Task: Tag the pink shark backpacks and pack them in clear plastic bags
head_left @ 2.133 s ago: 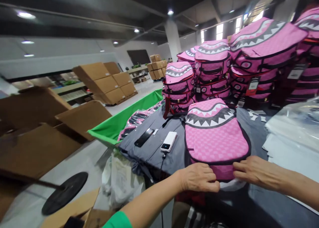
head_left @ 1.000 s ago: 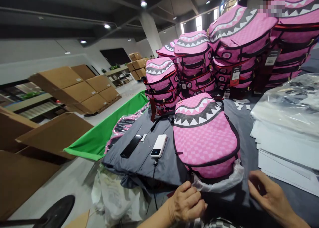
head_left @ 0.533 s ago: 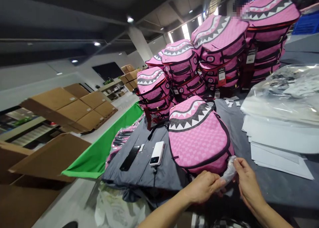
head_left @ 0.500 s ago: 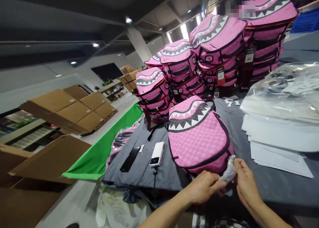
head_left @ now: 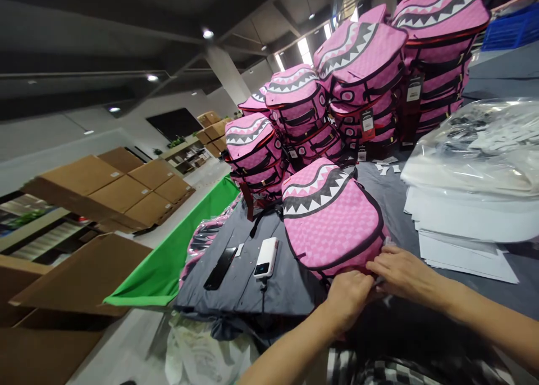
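Note:
A pink checkered backpack [head_left: 337, 228] with a black-and-white shark-mouth print lies on the grey-covered table, its bottom toward me. At its lower right corner, a crumpled piece of clear plastic wrapping [head_left: 388, 241] shows around my fingers. My left hand [head_left: 348, 296] is closed at the backpack's bottom edge, the fingertips turned in and partly hidden. Close beside it, my right hand [head_left: 398, 270] has its fingers bent over the wrapping against the corner. The two hands nearly touch, and most of the plastic is covered by them.
Stacks of similar backpacks [head_left: 295, 110] with hanging tags stand at the back. White sheets [head_left: 463, 250] lie at right beneath a clear plastic bag [head_left: 471, 166]. A white power bank [head_left: 266, 257] and a black phone [head_left: 220, 268] lie left. A green-sided bin [head_left: 177, 244] adjoins the table.
My hands have come closer together, the right one moving up and over the wrapping at the corner. Less of the plastic shows now. The view has shifted slightly.

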Available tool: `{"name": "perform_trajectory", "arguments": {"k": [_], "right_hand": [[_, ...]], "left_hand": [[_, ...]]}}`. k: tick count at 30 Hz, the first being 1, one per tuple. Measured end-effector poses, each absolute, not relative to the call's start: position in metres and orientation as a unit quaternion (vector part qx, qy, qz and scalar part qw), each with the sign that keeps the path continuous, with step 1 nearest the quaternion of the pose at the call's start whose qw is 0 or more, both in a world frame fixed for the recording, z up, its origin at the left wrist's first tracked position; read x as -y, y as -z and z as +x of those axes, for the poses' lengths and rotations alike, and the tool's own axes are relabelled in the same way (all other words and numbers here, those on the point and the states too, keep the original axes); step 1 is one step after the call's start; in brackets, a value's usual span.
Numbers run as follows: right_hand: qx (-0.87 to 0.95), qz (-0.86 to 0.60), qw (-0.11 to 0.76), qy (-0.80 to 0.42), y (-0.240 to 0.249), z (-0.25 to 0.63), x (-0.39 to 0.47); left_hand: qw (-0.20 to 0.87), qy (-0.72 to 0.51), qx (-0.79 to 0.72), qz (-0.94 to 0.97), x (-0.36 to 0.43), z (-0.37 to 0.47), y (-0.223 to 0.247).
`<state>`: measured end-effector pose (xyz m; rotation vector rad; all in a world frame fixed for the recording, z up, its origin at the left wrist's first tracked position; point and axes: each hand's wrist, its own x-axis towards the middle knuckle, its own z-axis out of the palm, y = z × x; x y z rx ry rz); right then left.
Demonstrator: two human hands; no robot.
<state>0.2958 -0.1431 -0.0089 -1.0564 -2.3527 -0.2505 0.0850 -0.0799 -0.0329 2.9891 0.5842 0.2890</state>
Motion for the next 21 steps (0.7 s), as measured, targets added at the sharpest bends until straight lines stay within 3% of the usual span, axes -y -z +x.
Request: {"name": "perform_trajectory", "arguments": {"k": [4, 7, 10, 13, 16, 21], "right_hand": [[0.867, -0.385, 0.253, 0.187, 0.018, 0.296, 0.134], [0.851, -0.376, 0.267, 0.252, 0.02, 0.296, 0.131], [0.846, -0.368, 0.279, 0.267, 0.018, 0.296, 0.13], [0.845, -0.346, 0.302, 0.274, 0.016, 0.298, 0.13], [0.843, -0.334, 0.317, 0.278, 0.016, 0.302, 0.131], [0.829, -0.362, 0.343, 0.253, 0.019, 0.298, 0.129]], "left_hand": [[-0.186, -0.277, -0.108, 0.937, 0.068, 0.044, 0.045], [-0.207, -0.293, -0.153, 0.921, 0.072, 0.032, 0.047], [-0.073, -0.276, -0.212, 0.935, 0.089, 0.045, 0.026], [0.181, -0.229, -0.249, 0.923, 0.095, 0.076, -0.011], [0.391, -0.09, -0.277, 0.873, 0.083, 0.114, -0.036], [0.567, 0.019, -0.321, 0.758, 0.07, 0.133, -0.033]]}}
